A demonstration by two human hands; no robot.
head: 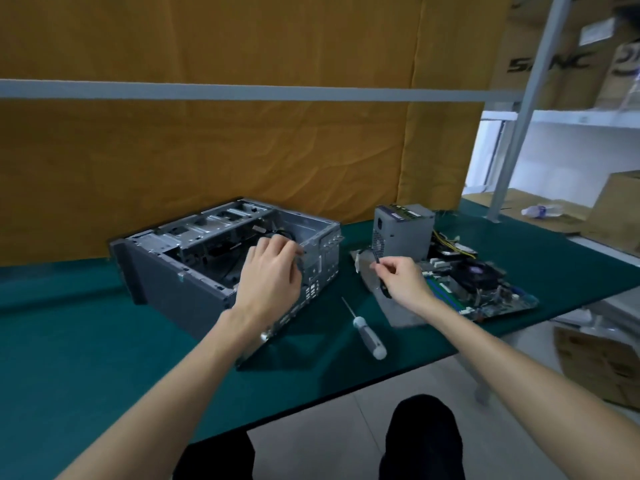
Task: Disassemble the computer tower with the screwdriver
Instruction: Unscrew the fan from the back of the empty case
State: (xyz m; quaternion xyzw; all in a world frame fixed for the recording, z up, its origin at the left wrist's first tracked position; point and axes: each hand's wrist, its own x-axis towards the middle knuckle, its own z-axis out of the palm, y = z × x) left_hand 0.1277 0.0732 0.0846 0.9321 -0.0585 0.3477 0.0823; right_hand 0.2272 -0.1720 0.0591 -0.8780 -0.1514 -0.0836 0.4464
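**Ana:** Since the screwdriver point(365, 330) lies untouched on the green tabletop point(104, 341), near its front edge between the tower and the loose parts, which step would you say is in hand?

**Ben:** Clearing out the shell, I'd judge. The computer tower point(225, 258) lies on its side toward the back edge, open side up. The left hand point(268, 271) reaches over its rear wall with fingers curled down inside, by a black fan or cable; whether it actually grips anything I cannot tell. The right hand point(401, 275) hangs over the removed parts, thumb and forefinger pinched together, perhaps on a screw too small to make out, with a small dark part point(382, 289) just beneath the palm.

**Ana:** And the next move?

**Ben:** Probably freeing whatever stays in the case. If it is screwed down, the right hand must drop its load and take up the screwdriver.

**Ana:** Count it for me.

**Ben:** One tower, one screwdriver, one power supply point(401, 228) standing upright, one motherboard point(478, 282) flat toward the right edge, one grey metal plate point(398, 313) under the right wrist, two hands.
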